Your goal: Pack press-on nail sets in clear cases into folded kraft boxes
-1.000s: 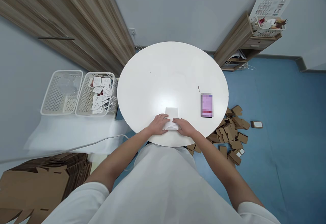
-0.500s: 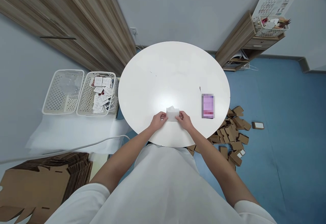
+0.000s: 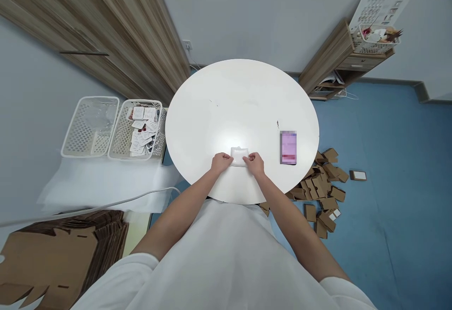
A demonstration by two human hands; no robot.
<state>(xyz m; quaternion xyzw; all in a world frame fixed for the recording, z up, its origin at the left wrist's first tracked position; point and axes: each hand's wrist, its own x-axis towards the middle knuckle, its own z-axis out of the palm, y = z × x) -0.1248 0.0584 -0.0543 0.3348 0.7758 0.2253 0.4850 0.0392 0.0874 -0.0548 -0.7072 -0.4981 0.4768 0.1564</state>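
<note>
A small white packet [image 3: 239, 157], rectangular and slightly glossy, lies near the close edge of the round white table [image 3: 243, 93]. My left hand [image 3: 221, 162] pinches its left side between thumb and fingers. On the opposite side, the thumb and fingertips of my right hand [image 3: 254, 163] close on its right edge. What is inside the packet cannot be seen. To the right on the tabletop lies a flat, phone-shaped thing [image 3: 288, 147] with a blurred pink and purple face.
At left stand an almost see-through-filled white basket [image 3: 70, 133] and a basket of cards [image 3: 115, 145]. Below them are white sheets [image 3: 102, 183], a cable [image 3: 141, 196] and stacked flat cardboard [image 3: 49, 263]. Small brown boxes [image 3: 328, 204] litter the blue floor at right.
The packet's top flap, raised before, now lies flatter, and its surface looks smoother. Both hands have shifted only slightly, with the fingertips reaching further over the packet's sides.
</note>
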